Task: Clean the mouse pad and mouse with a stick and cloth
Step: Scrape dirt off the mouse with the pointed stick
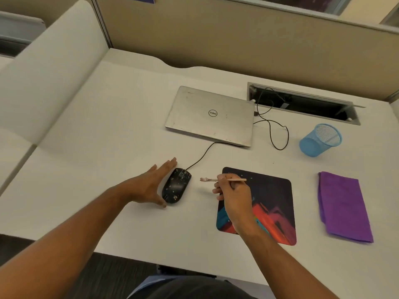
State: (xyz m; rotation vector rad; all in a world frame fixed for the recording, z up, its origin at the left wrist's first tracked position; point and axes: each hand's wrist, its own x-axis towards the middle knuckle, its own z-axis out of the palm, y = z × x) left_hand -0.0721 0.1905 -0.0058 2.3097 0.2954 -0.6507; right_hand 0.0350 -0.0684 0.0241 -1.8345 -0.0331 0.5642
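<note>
The black wired mouse (176, 185) lies on the bench (108, 147) at about nine o'clock from the mouse pad (272, 203), off the pad and speckled with pale crumbs. My left hand (151, 186) lies flat-fingered and open against the mouse's nine o'clock flank, bracing it without curling round it. My right hand (232, 195) pinches the thin stick (224, 180), whose frayed brush end points toward the mouse and hovers just short of it, not touching. To do this well I judge I should keep the mouse steadied, bring the tip down lightly and flick the crumbs away from the scroll wheel in short strokes. The purple cloth (343, 206) waits folded at three o'clock of the pad. Beyond, at twelve o'clock, sit the closed Dell laptop (209, 115) and a blue mesh cup (319, 140).
</note>
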